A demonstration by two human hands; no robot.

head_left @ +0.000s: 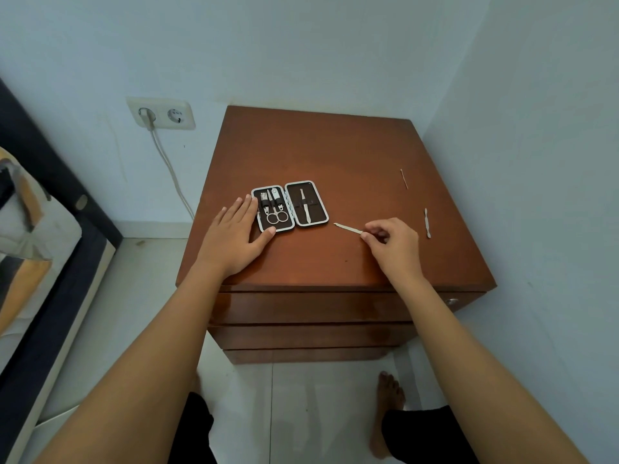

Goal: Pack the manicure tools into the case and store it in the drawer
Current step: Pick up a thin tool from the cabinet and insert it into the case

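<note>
The right hand [392,244] pinches one end of a thin silver metal tool [348,228], just right of the small open black case with pale rim [290,206]. The left hand [234,236] lies flat and spread, touching the case's left edge. The narrow tool could slip from so small a pinch. Two more slim tools, a flat silver one [427,223] and a thin stick [404,179], lie near the brown wooden worktop's [335,152] right edge; a careless sweep may push them off. The middle is free.

Glossy wooden nightstand [335,155]; shiny metal tools [273,207] in dark-lined case [290,205].
</note>
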